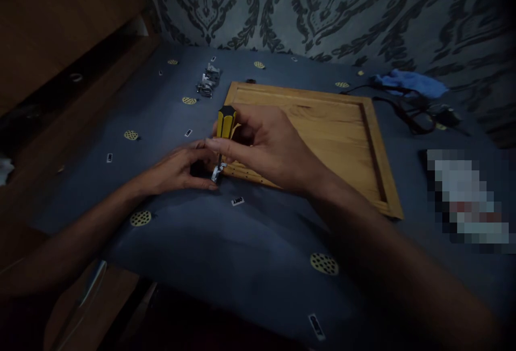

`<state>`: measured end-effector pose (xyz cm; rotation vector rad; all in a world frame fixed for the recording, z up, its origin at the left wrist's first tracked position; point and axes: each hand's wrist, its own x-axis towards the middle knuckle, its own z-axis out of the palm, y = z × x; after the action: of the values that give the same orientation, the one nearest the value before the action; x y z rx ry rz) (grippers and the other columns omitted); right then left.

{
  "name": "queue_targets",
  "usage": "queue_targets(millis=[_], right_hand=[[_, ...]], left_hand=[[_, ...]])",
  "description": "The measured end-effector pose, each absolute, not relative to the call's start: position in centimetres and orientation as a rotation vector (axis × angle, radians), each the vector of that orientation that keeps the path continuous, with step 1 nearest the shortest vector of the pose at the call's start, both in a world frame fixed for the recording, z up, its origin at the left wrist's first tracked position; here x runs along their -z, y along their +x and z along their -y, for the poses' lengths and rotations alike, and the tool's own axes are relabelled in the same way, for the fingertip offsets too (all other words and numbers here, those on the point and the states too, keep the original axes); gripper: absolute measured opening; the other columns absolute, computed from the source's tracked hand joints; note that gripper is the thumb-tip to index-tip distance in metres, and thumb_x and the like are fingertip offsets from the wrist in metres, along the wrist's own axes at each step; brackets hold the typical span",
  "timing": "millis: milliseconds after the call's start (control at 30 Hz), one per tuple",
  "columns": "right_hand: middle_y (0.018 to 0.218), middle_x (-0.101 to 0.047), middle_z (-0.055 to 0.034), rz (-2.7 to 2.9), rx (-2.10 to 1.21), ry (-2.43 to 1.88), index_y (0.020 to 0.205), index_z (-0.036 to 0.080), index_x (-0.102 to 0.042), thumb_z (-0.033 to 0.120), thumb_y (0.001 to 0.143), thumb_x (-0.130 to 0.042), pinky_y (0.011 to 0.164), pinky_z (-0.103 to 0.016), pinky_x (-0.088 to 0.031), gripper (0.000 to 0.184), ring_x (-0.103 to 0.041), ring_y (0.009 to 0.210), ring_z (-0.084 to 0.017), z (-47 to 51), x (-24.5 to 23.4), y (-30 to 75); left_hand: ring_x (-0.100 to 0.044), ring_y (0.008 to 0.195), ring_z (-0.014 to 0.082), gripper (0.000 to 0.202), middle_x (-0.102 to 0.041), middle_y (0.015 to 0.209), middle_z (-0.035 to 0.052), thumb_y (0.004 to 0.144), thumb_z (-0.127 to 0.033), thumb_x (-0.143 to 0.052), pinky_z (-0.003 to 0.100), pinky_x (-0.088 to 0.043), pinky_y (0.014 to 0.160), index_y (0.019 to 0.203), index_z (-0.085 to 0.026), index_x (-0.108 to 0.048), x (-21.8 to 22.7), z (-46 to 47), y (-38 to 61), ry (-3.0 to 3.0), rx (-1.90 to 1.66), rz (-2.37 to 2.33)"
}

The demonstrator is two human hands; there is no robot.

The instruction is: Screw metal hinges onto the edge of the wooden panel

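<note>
A screwdriver (pixel 226 123) with a yellow and black handle stands nearly upright in my right hand (pixel 272 144), gripped between thumb and fingers. Its shaft points down at a small metal hinge (pixel 217 172) by the near left corner of a framed wooden panel (pixel 322 130). My left hand (pixel 183 168) is closed around the hinge, thumb in front and fingers behind. Small dark holes run along the panel's near edge. The screwdriver's tip and the far side of the hinge are too dark to make out.
More metal hinges (pixel 208 79) lie behind the panel's left side. Black-framed glasses (pixel 415 117) and a blue cloth (pixel 413 83) are at the back right, near a blurred-out object (pixel 467 200). A patterned dark cloth (pixel 177 243) covers the surface; wooden furniture (pixel 68 23) borders the left.
</note>
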<state>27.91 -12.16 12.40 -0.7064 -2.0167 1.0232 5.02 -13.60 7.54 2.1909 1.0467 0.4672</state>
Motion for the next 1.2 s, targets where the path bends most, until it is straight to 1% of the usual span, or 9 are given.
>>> queue_targets(millis=[133,233,367,500,633,767,933,1100,1200], right_hand=[[0.087,-0.073,0.0004,2.026,-1.285,-0.583,0.091,0.022,-0.067,0.027,0.094,-0.074,0.068,-0.031,-0.062,0.009,-0.07,0.074,-0.016,11.8,-13.1,28.5],[0.085,-0.072,0.0009,2.018,-1.313,-0.562,0.087,0.022,-0.066,0.025,0.094,-0.074,0.066,-0.031,-0.061,0.011,-0.071,0.071,-0.016,11.7,-13.3,28.7],[0.076,-0.069,0.0023,1.989,-1.235,-0.628,0.083,0.022,-0.067,0.022,0.092,-0.075,0.063,-0.03,-0.059,0.012,-0.068,0.068,-0.015,11.9,-13.1,28.5],[0.076,-0.069,0.0007,1.981,-1.128,-0.689,0.078,0.024,-0.065,0.031,0.093,-0.077,0.061,-0.031,-0.057,0.02,-0.065,0.072,-0.017,12.2,-12.9,28.1],[0.072,-0.064,0.0009,2.018,-0.892,-0.754,0.071,0.025,-0.056,0.041,0.093,-0.078,0.064,-0.033,-0.055,0.036,-0.061,0.072,-0.018,12.4,-12.9,27.8],[0.069,-0.058,0.0025,2.048,-0.729,-0.791,0.068,0.025,-0.046,0.038,0.092,-0.081,0.071,-0.034,-0.054,0.044,-0.057,0.07,-0.017,12.5,-12.9,27.6],[0.07,-0.055,0.0022,1.973,-0.713,-0.817,0.071,0.026,-0.047,0.042,0.095,-0.077,0.07,-0.035,-0.056,0.041,-0.058,0.072,-0.018,12.9,-12.9,27.6],[0.076,-0.058,0.0008,1.862,-0.724,-0.77,0.078,0.026,-0.055,0.053,0.097,-0.074,0.069,-0.034,-0.059,0.038,-0.06,0.075,-0.018,13.0,-13.2,27.8],[0.075,-0.057,0.0012,1.894,-0.718,-0.762,0.077,0.026,-0.054,0.051,0.097,-0.074,0.068,-0.033,-0.059,0.037,-0.059,0.073,-0.017,12.8,-13.0,27.8]], left_hand=[[-0.063,0.104,0.0252,0.05,-0.068,0.11,0.0049,0.086,-0.067,-0.077,0.039,-0.053,0.096,0.11,-0.023,-0.075,-7.9,13.6,5.1,2.19,-0.435,-1.053],[-0.062,0.101,0.0247,0.049,-0.067,0.108,0.0047,0.085,-0.066,-0.078,0.038,-0.053,0.092,0.108,-0.023,-0.075,-8.0,13.6,5.2,2.207,-0.423,-1.058],[-0.063,0.104,0.0254,0.051,-0.068,0.113,0.0047,0.086,-0.067,-0.077,0.039,-0.052,0.096,0.114,-0.024,-0.075,-7.9,13.6,5.1,2.208,-0.434,-1.06],[-0.064,0.107,0.0267,0.054,-0.069,0.116,0.0062,0.084,-0.07,-0.077,0.04,-0.053,0.096,0.109,-0.022,-0.074,-7.7,13.6,5.0,2.21,-0.448,-1.071],[-0.064,0.108,0.027,0.052,-0.07,0.114,0.006,0.085,-0.069,-0.076,0.039,-0.053,0.094,0.103,-0.021,-0.072,-7.6,13.6,5.0,2.187,-0.436,-1.061],[-0.063,0.105,0.0261,0.053,-0.069,0.112,0.0053,0.084,-0.07,-0.076,0.038,-0.052,0.091,0.101,-0.02,-0.072,-7.7,13.6,5.1,2.183,-0.431,-1.064],[-0.061,0.096,0.0234,0.049,-0.065,0.101,0.0032,0.084,-0.067,-0.078,0.037,-0.05,0.086,0.1,-0.021,-0.073,-7.7,13.6,5.1,2.196,-0.436,-1.078],[-0.061,0.104,0.0247,0.051,-0.065,0.111,0.005,0.085,-0.064,-0.08,0.039,-0.05,0.092,0.114,-0.023,-0.074,-7.6,13.7,4.9,2.171,-0.417,-1.092],[-0.061,0.102,0.0248,0.053,-0.065,0.11,0.0047,0.084,-0.065,-0.08,0.039,-0.05,0.092,0.116,-0.023,-0.074,-7.7,13.6,4.9,2.175,-0.404,-1.1]])
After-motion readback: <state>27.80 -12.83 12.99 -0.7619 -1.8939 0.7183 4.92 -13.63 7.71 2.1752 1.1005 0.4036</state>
